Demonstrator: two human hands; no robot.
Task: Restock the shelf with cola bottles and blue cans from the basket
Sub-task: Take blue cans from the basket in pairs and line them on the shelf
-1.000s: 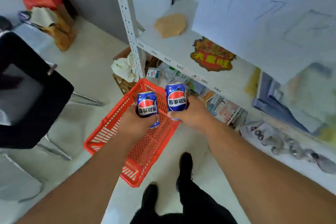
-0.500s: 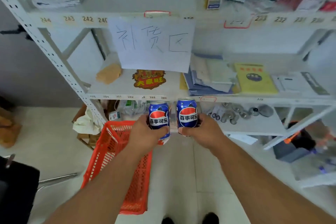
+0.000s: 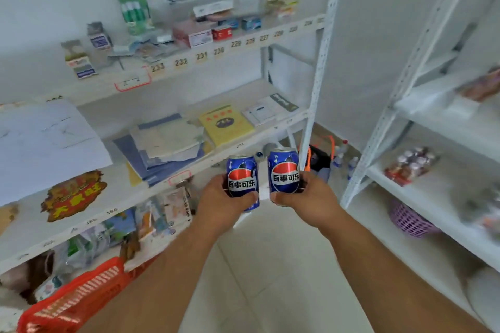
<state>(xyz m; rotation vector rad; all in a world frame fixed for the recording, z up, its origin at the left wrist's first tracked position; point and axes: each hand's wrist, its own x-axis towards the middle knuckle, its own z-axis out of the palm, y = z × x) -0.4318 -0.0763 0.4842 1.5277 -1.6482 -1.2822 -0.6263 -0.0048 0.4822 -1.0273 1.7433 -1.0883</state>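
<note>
Left grip [image 3: 220, 203] closed round a blue can [image 3: 241, 180], thumb across the lower label; right grip [image 3: 308, 197] closed round a second blue can [image 3: 284, 171], fingers wrapped behind. Both cans upright, side by side but apart, labels toward the camera, held in front of the white shelf [image 3: 189, 167] at the height of its middle board's edge. Lower parts of both cans covered by the hands. Red basket [image 3: 73, 303] at bottom left, cut off by the picture's edge and partly behind the left forearm; contents not visible. Purple basket [image 3: 408, 220] under the right-hand rack [image 3: 433, 192], half hidden; contents not readable. Packets on the right-hand rack blurred. Papers and a yellow booklet [image 3: 226, 124] flat on the middle board; small boxes [image 3: 194, 34] on the board above.
</note>
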